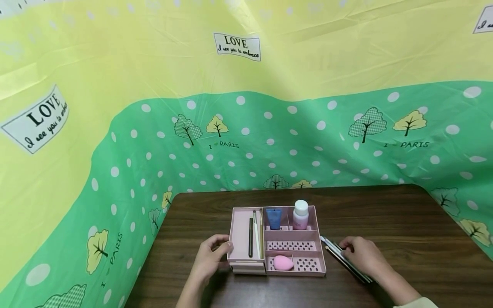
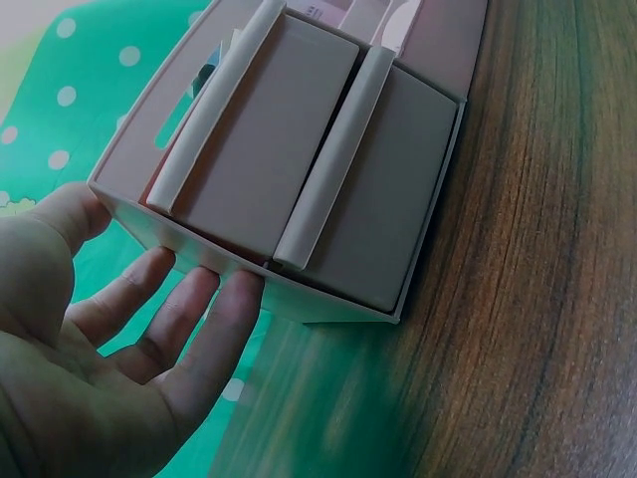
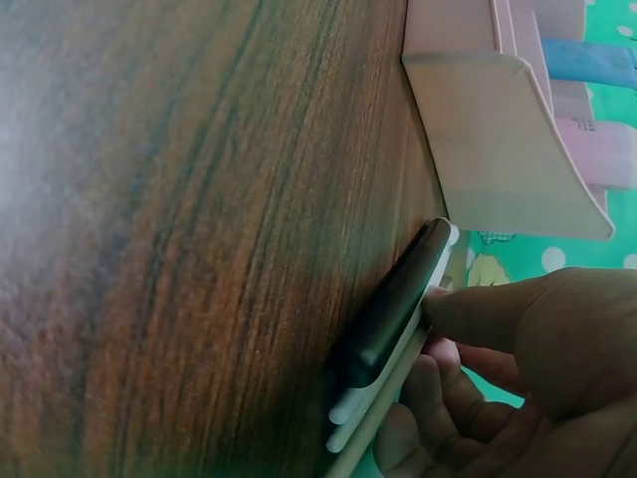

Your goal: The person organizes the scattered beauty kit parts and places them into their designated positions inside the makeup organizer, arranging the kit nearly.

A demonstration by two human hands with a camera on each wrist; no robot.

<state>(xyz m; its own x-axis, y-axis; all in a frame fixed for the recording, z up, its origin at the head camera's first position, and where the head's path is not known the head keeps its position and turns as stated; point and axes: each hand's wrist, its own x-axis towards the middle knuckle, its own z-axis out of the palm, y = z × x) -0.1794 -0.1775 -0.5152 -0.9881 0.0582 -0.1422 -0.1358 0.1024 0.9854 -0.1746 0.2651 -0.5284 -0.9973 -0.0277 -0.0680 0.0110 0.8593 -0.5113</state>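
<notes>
A pink organizer stands on the table. At its left side, my left hand touches the wall with its fingertips; in the left wrist view the thumb is at the top corner and the fingers are spread along that wall. Just right of the organizer, my right hand pinches a bundle of slim pens lying at a slant on the tabletop. One thick black pen leads the bundle, with paler sticks beside it. The other fingers partly cover the bundle.
Slim sticks, including a black pen, lie in the left tray. Other compartments hold a blue tube, a white-capped bottle and a pink sponge. Two drawers face the front. A patterned cloth hangs behind the wooden table.
</notes>
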